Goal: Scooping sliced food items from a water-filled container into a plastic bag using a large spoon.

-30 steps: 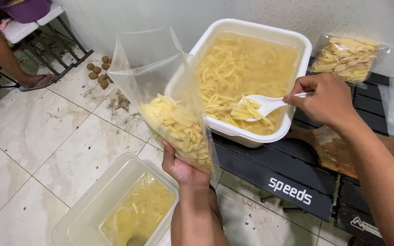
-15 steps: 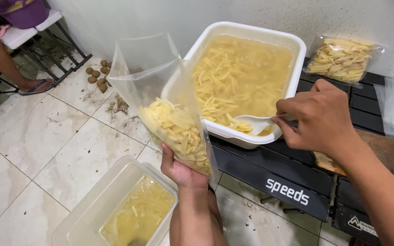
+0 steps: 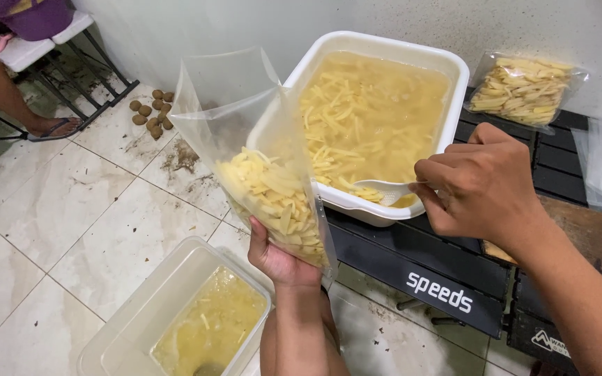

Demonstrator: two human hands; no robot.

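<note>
So the right hand (image 3: 482, 184) just dipped its white spoon (image 3: 384, 189) back into the tub (image 3: 384, 49), grip pinching the handle, while the left hand (image 3: 276, 261) clutches the half-full bag (image 3: 259, 150) just left of it.

Left hand's fingers (image 3: 263, 240) behind the bag (image 3: 259, 153); scoop (image 3: 382, 189) handle inside right fist (image 3: 479, 184).

Single head-worn view, steeply downward, close over floor (image 3: 71, 209).
</note>
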